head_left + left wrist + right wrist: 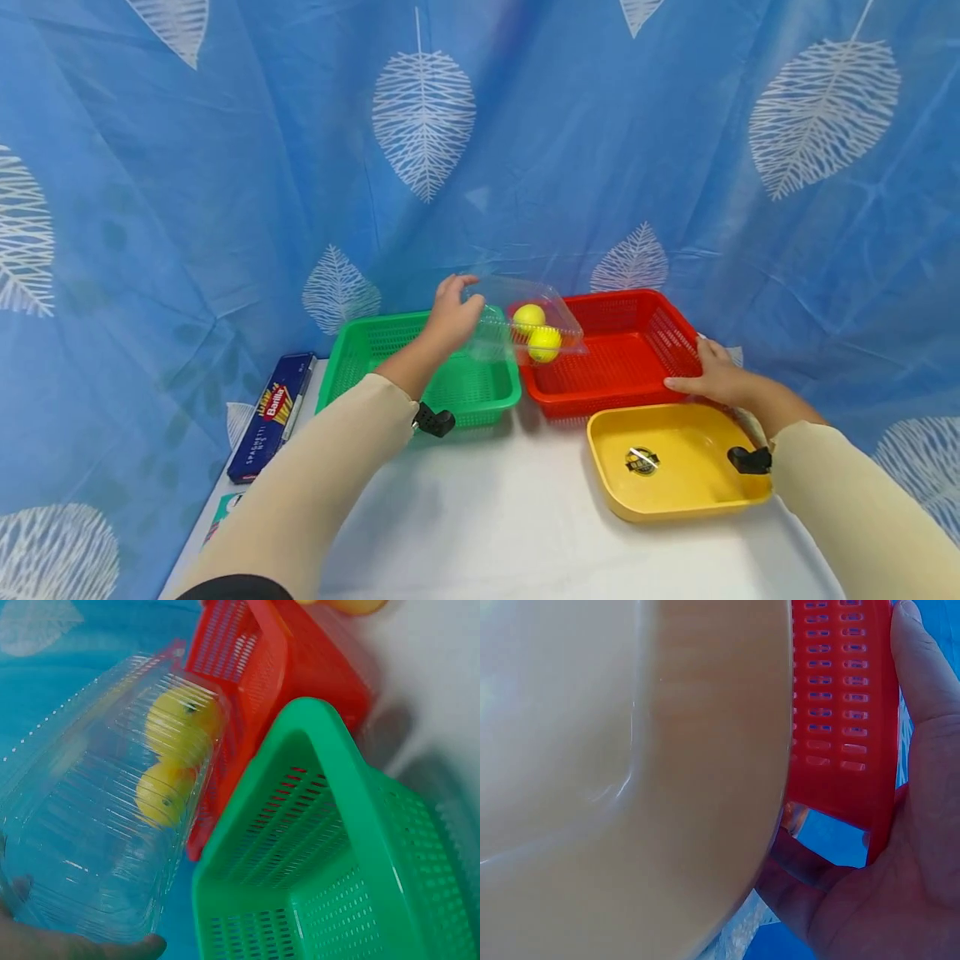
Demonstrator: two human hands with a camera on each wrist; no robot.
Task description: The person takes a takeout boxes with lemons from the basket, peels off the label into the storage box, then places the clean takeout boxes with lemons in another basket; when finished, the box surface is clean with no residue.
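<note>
L hand: gripping clear box, tipping it over red basket. 2 balls inside, sitting at box's far end, not yet out. R hand: fingers curled on red basket's rim, steadying. Green basket under L wrist; yellow tray by R wrist.

- The clear plastic container is a ribbed, see-through clamshell box. It is held off the worktop and tilted, above the gap between the two baskets, with its far end over the red one.
- Two yellow balls lie inside it, touching each other, gathered at its lower far end.
- The red basket is a perforated rectangular tray that stands flat on the worktop, just beside the green basket.
</note>
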